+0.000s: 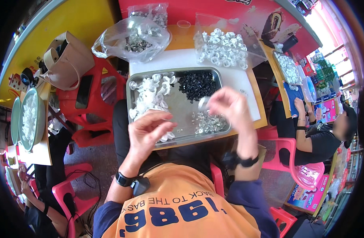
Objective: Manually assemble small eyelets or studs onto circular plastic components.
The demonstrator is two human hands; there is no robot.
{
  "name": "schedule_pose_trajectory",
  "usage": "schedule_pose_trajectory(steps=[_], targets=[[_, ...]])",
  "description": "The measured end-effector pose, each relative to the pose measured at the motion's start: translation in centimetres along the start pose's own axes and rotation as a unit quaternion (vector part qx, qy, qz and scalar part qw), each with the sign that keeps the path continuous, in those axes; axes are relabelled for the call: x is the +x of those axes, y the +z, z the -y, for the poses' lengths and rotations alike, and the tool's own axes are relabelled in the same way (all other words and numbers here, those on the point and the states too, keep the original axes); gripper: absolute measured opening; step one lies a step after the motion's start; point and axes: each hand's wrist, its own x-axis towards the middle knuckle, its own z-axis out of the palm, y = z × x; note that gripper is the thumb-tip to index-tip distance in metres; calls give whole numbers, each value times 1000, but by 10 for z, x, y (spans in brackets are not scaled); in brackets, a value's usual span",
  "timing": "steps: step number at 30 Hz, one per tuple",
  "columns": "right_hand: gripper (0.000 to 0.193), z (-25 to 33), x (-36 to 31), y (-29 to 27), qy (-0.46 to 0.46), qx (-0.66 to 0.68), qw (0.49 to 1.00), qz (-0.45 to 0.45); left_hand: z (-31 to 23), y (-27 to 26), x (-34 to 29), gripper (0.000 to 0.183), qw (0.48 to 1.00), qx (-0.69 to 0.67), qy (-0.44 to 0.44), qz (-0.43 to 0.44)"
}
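Note:
A metal tray (pixel 176 137) lies in front of me with small parts sorted in heaps. White plastic ring-like pieces (pixel 150 95) fill its left side, small black pieces (pixel 197 85) sit at the far right, and clear little pieces (pixel 210 123) are at the near right. My right hand (pixel 232 109) is over the tray's right edge, thumb and fingers pinching a small whitish ring-like piece (pixel 204 103). Above the near edge of the white heap, my left hand (pixel 146 131) has its thumb and fingers apart, with nothing visible between them.
Behind the tray stand a clear plastic bag (pixel 150 35) of dark parts and a clear bin (pixel 221 61) of white rings. A red stool (pixel 96 85) with a phone is on the left, beside a beige bag (pixel 67 59). At right, a person (pixel 320 133) sits at another table.

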Motion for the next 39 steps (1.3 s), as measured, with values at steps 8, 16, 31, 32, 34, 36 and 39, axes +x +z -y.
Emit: schedule_pose_trajectory(steps=[8, 16, 31, 32, 34, 36, 39], targets=[[47, -3, 100, -57, -136, 14, 971, -196, 6, -64, -8, 20, 960, -255, -18, -117], [24, -47, 77, 57, -134, -307, 941, 41, 17, -69, -3, 19, 932, -336, -66, -116], [34, 1, -34, 152, -326, -131, 934, 63, -16, -24, 134, 23, 820, -547, -100, -135], [41, 0, -42, 153, -306, -117, 944, 30, -17, -11, 140, 23, 820, -537, -115, -161], [44, -2, -50, 147, -309, -141, 941, -14, -6, 3, 146, 17, 834, -518, -108, -156], [49, -6, -60, 141, -311, -160, 935, -54, 12, 6, 149, 15, 868, -474, -81, -127], [51, -14, -74, 141, -321, -98, 940, -67, 18, 18, 142, 17, 920, -374, -18, -119]])
